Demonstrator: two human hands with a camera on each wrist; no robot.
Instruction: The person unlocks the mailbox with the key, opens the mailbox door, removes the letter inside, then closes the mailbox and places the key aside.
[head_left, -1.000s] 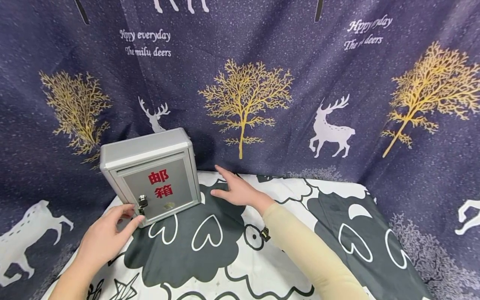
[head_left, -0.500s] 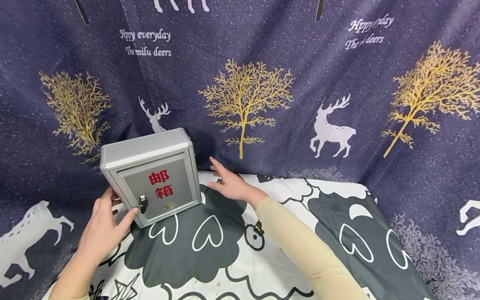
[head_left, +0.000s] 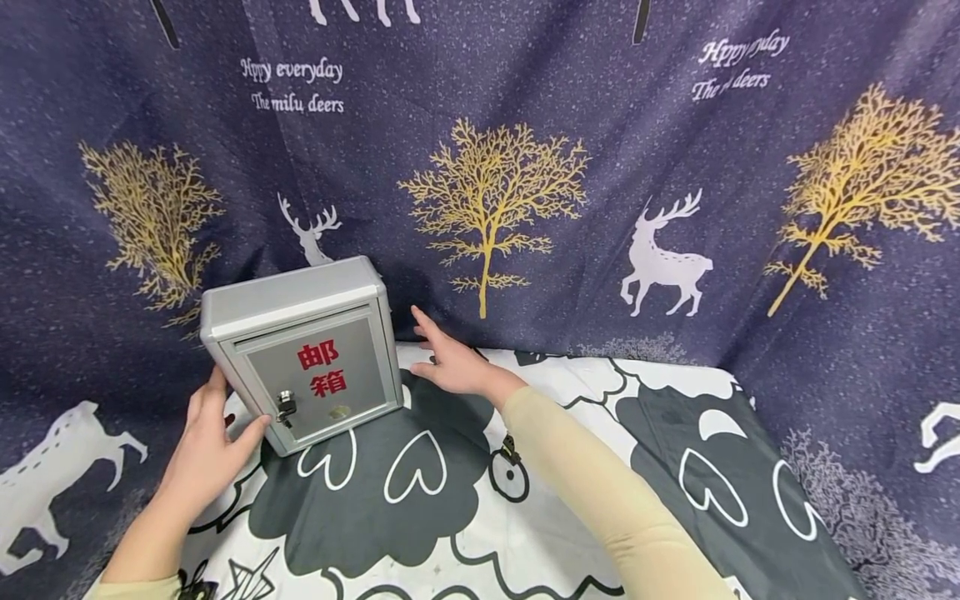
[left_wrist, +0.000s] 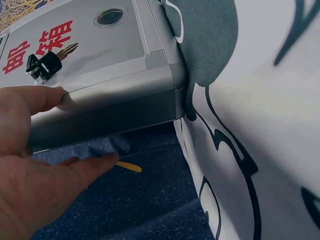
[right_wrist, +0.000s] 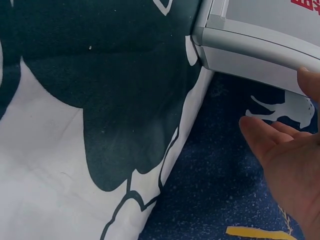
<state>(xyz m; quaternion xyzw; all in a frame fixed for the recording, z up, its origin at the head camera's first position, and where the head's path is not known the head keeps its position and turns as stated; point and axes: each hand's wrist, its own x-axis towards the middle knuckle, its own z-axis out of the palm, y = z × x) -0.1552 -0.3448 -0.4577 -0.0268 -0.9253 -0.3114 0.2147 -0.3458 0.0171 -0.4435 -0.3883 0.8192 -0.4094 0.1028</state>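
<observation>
while left hand (head_left: 207,440) touches grey mailbox (head_left: 300,342) | right hand (head_left: 456,364) hovers near it

Head view: wide, from above, facing forward and down; takes in metal box (head_left: 300,350), deer-print backdrop (head_left: 480,92), patterned cloth (head_left: 540,517). Left wrist view: close, rolled sideways, toward the box's left side. Right wrist view: close, likewise rolled, toward its right. Shared by all: box front, cloth.

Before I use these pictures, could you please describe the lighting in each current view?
Head: bright and crisp, though the backdrop darkens in shadow beside the mailbox. Left wrist: the mailbox's near side lies in shade. Right wrist: dimmer than the head view, with no harsh glare on the black-and-white cloth.
</observation>
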